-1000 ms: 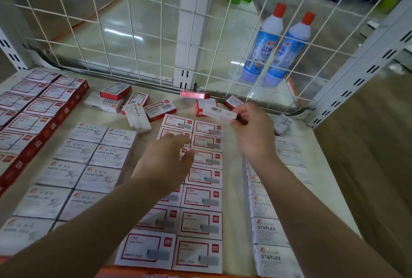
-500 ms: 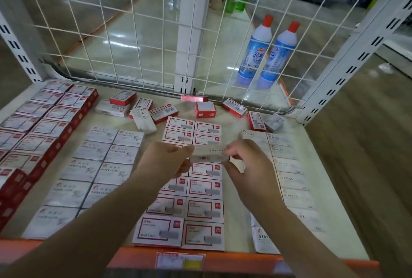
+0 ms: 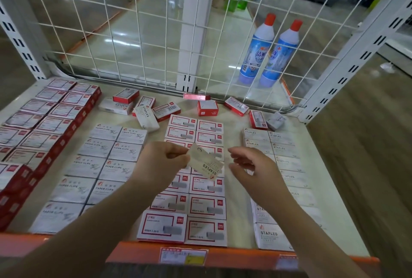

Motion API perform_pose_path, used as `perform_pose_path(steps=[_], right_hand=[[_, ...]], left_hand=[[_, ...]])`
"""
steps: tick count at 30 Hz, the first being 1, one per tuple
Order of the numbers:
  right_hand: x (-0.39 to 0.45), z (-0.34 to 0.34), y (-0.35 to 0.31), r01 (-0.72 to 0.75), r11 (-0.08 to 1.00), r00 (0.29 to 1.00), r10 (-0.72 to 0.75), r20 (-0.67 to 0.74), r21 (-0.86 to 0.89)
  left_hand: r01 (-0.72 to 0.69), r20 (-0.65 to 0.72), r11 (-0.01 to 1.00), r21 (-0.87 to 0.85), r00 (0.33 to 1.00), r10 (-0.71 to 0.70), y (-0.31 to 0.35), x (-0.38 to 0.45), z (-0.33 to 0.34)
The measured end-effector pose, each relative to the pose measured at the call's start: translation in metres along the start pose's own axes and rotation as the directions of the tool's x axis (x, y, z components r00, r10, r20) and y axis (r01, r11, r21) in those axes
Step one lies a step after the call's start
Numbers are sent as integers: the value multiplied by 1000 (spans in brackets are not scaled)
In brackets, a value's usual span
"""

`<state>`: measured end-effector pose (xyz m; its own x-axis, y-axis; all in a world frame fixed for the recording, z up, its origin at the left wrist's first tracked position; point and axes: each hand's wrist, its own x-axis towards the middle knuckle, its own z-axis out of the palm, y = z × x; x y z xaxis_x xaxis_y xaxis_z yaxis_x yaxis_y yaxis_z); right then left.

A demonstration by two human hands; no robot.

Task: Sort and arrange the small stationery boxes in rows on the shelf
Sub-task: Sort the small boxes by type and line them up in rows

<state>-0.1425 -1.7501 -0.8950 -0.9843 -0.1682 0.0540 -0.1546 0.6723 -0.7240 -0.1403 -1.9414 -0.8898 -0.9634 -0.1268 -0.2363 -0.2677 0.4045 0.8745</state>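
My left hand [image 3: 162, 164] pinches one end of a white STAPLES box [image 3: 206, 165], which hangs tilted above the middle rows of red-framed staple boxes [image 3: 206, 207]. Just right of that box, my right hand [image 3: 252, 166] hovers with loosely curled fingers and holds nothing. White PAPER CLIPS boxes [image 3: 98, 166] lie in two rows on the left. White STAPLES boxes [image 3: 283, 161] form rows on the right, partly hidden by my right arm. Several loose boxes [image 3: 153, 110] lie jumbled near the back of the shelf [image 3: 236, 190].
Stacked red-sided boxes [image 3: 38, 134] fill the far left. A white wire grid [image 3: 138, 38] closes the shelf's back, with two blue bottles [image 3: 269, 52] behind it. An orange rail [image 3: 240, 254] with a price label runs along the front edge. White uprights stand at both back corners.
My right hand carried the white STAPLES box from the back toward me and passed it to my left hand, then let go. The camera pulled back from the shelf.
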Motion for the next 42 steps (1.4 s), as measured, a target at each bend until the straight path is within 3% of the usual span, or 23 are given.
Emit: perform_pose_path(steps=[6,13,18,22,30,35,42], right_hand=[[2,6,-4,-67,984,994,51,98,167],[7,11,-13,-68,987,976,36,216,142],[7,10,-14,-131,949,989,106,103,285],[9,13,-18,-184,892,979,205,-8,413],[6,19,-22,-216,811,966,257,1,543],[3,20,-16,-202,859,966,253,-47,470],[-2,16,-10,-161,877,987,149,62,452]], left_hand=[[-52,108,999,-2,993,52,-5,-1,1],[-110,113,994,25,988,106,-3,-1,2],[-24,59,999,-39,998,26,-3,-4,7],[126,187,987,-100,977,-105,-6,-11,13],[279,230,898,-341,951,-209,-3,-12,15],[250,166,888,-385,966,-200,-5,-14,14],[139,92,912,-387,989,-111,-3,-12,9]])
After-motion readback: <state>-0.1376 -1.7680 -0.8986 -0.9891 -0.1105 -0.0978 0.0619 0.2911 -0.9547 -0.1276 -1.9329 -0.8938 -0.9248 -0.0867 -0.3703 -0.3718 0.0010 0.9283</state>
